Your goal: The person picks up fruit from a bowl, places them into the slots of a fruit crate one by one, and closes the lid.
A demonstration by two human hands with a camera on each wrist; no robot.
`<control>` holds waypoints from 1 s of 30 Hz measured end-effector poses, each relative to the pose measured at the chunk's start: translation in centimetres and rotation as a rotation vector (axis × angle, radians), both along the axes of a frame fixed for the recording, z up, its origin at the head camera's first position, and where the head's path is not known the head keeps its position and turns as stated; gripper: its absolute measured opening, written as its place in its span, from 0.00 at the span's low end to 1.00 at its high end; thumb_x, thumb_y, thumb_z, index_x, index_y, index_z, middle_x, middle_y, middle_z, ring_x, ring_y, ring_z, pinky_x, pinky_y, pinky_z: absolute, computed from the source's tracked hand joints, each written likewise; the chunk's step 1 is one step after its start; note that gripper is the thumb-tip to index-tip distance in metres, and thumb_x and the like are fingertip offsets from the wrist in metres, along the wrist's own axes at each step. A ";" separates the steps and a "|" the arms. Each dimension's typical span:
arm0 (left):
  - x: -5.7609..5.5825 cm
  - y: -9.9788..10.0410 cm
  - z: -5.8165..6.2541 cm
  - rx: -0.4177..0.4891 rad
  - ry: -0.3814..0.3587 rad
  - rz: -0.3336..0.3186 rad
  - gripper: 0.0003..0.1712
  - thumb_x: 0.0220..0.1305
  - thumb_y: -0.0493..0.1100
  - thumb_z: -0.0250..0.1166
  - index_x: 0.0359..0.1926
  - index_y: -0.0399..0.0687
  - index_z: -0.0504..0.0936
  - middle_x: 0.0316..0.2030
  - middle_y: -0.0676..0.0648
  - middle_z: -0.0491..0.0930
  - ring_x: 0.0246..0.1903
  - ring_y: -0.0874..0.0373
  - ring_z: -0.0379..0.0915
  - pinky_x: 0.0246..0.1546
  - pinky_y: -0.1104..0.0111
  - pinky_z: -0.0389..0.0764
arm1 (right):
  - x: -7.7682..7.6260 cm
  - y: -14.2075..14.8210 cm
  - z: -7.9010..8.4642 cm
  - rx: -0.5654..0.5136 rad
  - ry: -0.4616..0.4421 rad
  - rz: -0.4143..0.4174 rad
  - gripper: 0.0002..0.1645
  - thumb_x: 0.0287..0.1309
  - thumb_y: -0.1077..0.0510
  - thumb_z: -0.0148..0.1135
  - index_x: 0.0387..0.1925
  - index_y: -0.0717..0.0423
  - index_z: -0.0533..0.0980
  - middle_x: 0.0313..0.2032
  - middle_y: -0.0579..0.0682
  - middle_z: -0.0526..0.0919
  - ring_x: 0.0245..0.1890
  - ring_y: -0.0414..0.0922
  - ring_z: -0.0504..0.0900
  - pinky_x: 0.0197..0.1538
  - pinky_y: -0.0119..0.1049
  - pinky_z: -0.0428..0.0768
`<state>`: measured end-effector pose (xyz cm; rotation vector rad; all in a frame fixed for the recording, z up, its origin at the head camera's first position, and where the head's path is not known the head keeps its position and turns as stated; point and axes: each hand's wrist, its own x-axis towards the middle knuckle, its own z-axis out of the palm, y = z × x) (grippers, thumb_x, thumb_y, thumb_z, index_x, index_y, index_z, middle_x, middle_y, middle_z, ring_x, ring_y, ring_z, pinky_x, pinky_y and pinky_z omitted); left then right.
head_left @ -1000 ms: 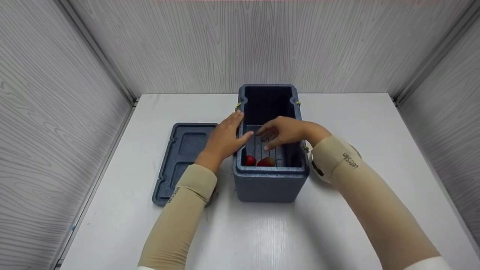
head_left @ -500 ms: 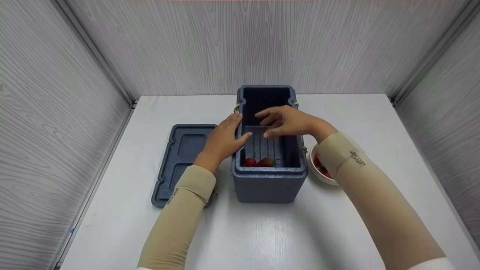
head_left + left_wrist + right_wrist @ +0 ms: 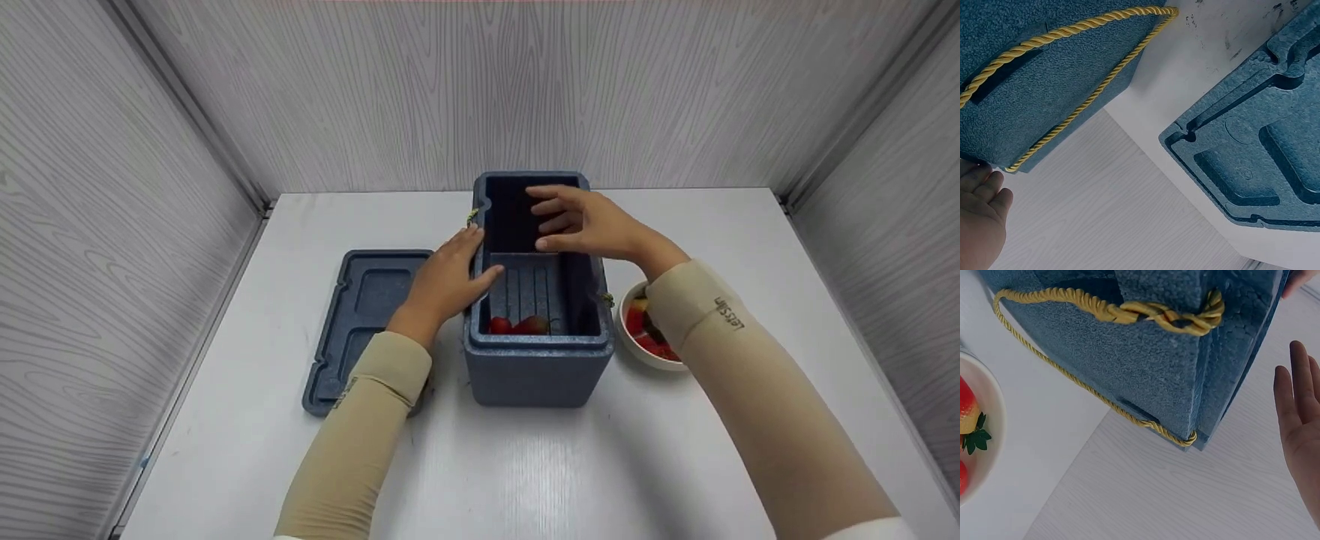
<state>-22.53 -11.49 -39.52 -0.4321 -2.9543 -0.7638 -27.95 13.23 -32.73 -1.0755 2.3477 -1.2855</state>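
Observation:
A deep blue foam box [image 3: 537,375] stands uncovered at mid-table. My left hand [image 3: 444,283] rests on its left rim, fingers straight and thumb over the opening. My right hand [image 3: 592,225] hovers above the box's right side, fingers loosely bent and apart, with nothing between them; in the right wrist view the fingers [image 3: 1299,377] look stretched out. Down inside, at the near end of the ribbed floor, lie a round red fruit [image 3: 500,325] and a larger red-and-greenish one [image 3: 533,325]. Yellow twisted rope [image 3: 1067,32] runs along the box's side in the left wrist view.
Left of the box, the matching lid [image 3: 386,289] lies with its recessed side up. A white bowl [image 3: 627,334] holding red fruit stands close on the right, partly behind my forearm; one piece [image 3: 968,417] has green leaves. Grey wood-patterned walls [image 3: 480,90] enclose the table.
My right hand has risen out of the box and moved back and slightly right, its fingers spreading. More of the bowl shows. The left hand stays on the rim.

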 end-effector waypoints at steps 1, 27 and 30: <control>0.0 0.0 0.0 0.000 0.001 0.000 0.41 0.68 0.62 0.53 0.73 0.45 0.56 0.71 0.45 0.53 0.70 0.53 0.47 0.68 0.58 0.53 | -0.1 0.1 0.0 -0.012 -0.001 -0.008 0.43 0.58 0.56 0.67 0.71 0.55 0.58 0.62 0.61 0.68 0.57 0.55 0.74 0.58 0.50 0.72; 0.4 0.1 0.3 0.033 0.002 -0.015 0.41 0.68 0.61 0.53 0.73 0.45 0.55 0.72 0.45 0.52 0.70 0.52 0.46 0.68 0.57 0.52 | -1.2 5.9 -0.1 -0.062 0.081 -0.277 0.45 0.57 0.53 0.67 0.73 0.46 0.57 0.65 0.57 0.66 0.60 0.53 0.71 0.60 0.52 0.69; 0.4 0.1 0.3 0.037 0.006 -0.015 0.41 0.68 0.61 0.54 0.73 0.45 0.56 0.72 0.45 0.52 0.70 0.52 0.46 0.68 0.57 0.52 | -1.3 6.8 -0.3 -0.054 0.076 -0.309 0.45 0.58 0.54 0.67 0.73 0.46 0.56 0.65 0.57 0.66 0.60 0.55 0.71 0.60 0.54 0.68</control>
